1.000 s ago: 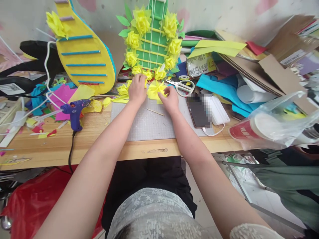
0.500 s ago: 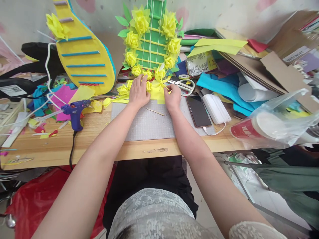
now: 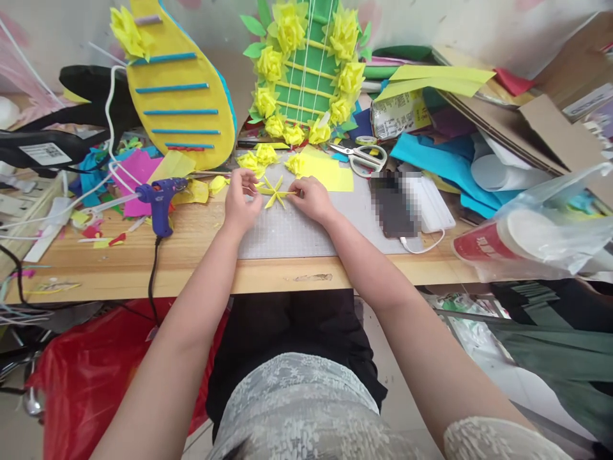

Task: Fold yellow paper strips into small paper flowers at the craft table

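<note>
A small star-shaped piece of yellow paper (image 3: 274,190) lies between my two hands on the grey cutting mat (image 3: 287,230). My left hand (image 3: 241,203) pinches its left side with fingers curled. From the right, my right hand (image 3: 310,198) pinches the other side. Just behind them lie a flat yellow sheet (image 3: 330,175) and loose yellow paper flowers (image 3: 258,157). A green model instrument ringed with yellow flowers (image 3: 306,76) stands at the back.
A purple glue gun (image 3: 161,199) with a black cord lies left on the wooden table (image 3: 119,268). A yellow model instrument body (image 3: 179,96) leans behind it. Scissors (image 3: 361,156), a phone (image 3: 390,206), a white power bank (image 3: 428,206) and a bagged cup (image 3: 522,243) are to the right.
Both hands have drawn back from the flowers at the green model toward me. They now hold a small yellow star piece over the mat. The head camera shifted slightly left.
</note>
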A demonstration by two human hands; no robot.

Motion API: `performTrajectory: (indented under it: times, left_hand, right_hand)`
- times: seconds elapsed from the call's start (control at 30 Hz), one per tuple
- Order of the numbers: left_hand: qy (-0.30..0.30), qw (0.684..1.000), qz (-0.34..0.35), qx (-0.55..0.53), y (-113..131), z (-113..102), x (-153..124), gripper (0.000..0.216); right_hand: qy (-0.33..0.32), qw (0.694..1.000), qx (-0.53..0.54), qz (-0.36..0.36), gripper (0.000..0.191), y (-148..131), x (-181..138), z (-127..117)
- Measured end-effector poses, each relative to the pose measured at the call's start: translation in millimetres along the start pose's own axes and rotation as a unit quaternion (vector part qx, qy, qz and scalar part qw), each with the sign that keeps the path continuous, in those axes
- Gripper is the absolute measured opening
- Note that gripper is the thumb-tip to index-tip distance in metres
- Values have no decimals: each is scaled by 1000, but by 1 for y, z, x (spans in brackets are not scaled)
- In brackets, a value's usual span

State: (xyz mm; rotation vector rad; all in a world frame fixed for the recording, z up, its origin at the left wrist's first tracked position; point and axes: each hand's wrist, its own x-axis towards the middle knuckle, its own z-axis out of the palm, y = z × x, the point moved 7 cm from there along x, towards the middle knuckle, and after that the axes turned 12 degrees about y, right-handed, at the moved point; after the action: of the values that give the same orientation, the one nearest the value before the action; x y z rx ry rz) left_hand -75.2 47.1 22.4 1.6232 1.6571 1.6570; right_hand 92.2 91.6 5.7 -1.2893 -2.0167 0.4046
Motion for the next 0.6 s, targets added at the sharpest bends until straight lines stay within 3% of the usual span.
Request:
performTrajectory:
  times: [0.13, 0.3, 0.37, 0.43, 0.5, 0.6]
  left_hand:
    - [-78, 995, 27, 54, 10, 14, -7, 43]
    - [-110, 985, 25, 133, 6, 18, -9, 45]
    - [-126, 979, 15, 158, 0, 20, -10, 41]
    - [-120, 979, 3, 163, -4, 21, -10, 38]
    - [-91, 984, -11, 153, -6, 21, -8, 36]
    - [-55, 989, -29, 135, -6, 27, -5, 37]
  right_hand:
    - [-12, 1000, -3, -4, 22, 1, 1, -19]
    - [-151, 988, -44, -6, 22, 7, -6, -28]
    - [-190, 981, -47, 10, 10, 12, -8, -30]
    - [-181, 982, -48, 21, 6, 16, -7, -38]
    - [-127, 991, -25, 40, 6, 19, -3, -49]
    - [-57, 990, 88, 97, 8, 19, 0, -57]
